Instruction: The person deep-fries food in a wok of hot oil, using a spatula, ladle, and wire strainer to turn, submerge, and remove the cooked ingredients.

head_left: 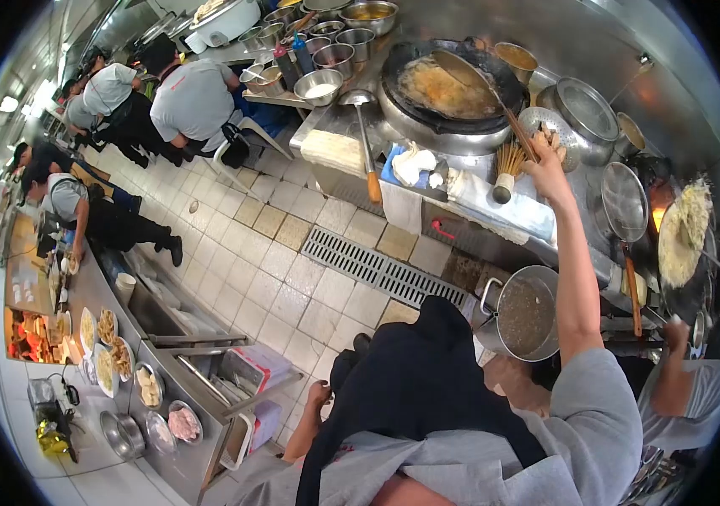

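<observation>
My right hand [546,160] is closed round the handle of a long ladle [458,69], whose bowl rests over the bubbling orange-brown liquid in a large black wok [436,88]. Just below that hand, a bamboo brush [509,164] stands on the stove ledge beside folded cloths [495,205]. A perforated strainer [558,126] lies right behind the hand. Low at my left side, away from the stove, my left hand [318,393] has its fingers curled; whether it holds anything is too small to tell.
A pot of brown liquid [528,314] stands beside me. At the right, a co-worker's hand [676,333] is near another wok [684,244] of food. Several people work at the far left. Plates of food line the left counter [176,460]. A drain grate [381,268] crosses the floor.
</observation>
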`<act>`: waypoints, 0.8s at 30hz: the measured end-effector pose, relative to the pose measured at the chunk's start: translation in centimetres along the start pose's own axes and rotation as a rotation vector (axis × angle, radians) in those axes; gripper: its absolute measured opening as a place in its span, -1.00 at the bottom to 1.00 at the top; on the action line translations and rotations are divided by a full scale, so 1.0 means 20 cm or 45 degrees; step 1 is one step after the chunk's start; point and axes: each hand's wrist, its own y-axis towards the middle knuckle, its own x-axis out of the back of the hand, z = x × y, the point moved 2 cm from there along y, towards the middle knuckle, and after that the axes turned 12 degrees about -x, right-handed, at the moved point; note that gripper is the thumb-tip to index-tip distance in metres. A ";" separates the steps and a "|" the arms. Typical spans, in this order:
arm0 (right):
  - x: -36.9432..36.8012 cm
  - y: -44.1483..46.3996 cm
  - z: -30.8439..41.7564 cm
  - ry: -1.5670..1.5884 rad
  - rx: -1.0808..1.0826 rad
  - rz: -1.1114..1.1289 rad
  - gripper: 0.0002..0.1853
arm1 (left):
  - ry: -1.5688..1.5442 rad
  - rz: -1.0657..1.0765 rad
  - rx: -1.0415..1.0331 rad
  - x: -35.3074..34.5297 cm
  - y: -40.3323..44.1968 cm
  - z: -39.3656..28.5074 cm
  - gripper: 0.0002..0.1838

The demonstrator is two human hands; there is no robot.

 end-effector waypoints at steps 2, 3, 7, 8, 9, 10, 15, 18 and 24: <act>-0.04 0.03 0.01 -0.045 -0.029 0.012 -0.50 | 0.046 -0.039 -0.031 0.05 -0.01 -0.11 -0.51; -0.07 0.04 0.02 -0.067 -0.096 0.021 -0.52 | 0.070 -0.057 -0.042 0.06 -0.02 -0.14 -0.51; -0.25 0.10 0.05 0.127 -0.374 0.068 -0.62 | -0.060 -0.089 -0.123 0.07 0.12 0.01 -0.50; -0.31 0.11 0.05 0.216 -0.392 0.040 -0.66 | 0.065 -0.081 -0.154 0.10 0.09 -0.05 -0.50; -0.37 0.11 0.07 0.283 -0.387 0.017 -0.65 | 0.044 -0.089 -0.146 0.10 0.09 -0.03 -0.51; -0.41 0.10 0.08 0.316 -0.436 0.014 -0.67 | 0.022 -0.099 -0.138 0.10 0.10 0.00 -0.51; -0.63 0.20 0.13 0.363 -0.410 -0.032 -0.78 | -0.089 -0.083 -0.029 0.12 0.05 0.08 -0.53; -0.68 0.31 0.12 0.345 -0.463 0.101 -0.64 | -0.042 -0.045 -0.007 0.15 0.00 0.08 -0.52; -0.73 0.39 -0.10 0.486 -0.338 0.242 -0.61 | 0.008 -0.126 -0.023 0.05 0.08 0.41 -0.49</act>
